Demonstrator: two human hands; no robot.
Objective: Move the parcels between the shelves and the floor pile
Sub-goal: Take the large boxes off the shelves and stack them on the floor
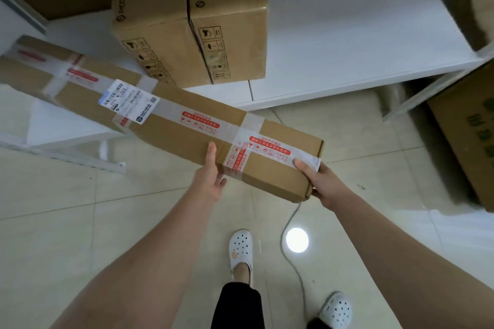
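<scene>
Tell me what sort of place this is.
Probably a storeroom or parcel depot: low white shelving, cardboard cartons standing on it, and a long taped parcel with a shipping label held above a tiled floor.

The single camera sits on my head, well above the tiled floor (pixel 80 222). It tilts steeply down and forward, wide-angle.
</scene>
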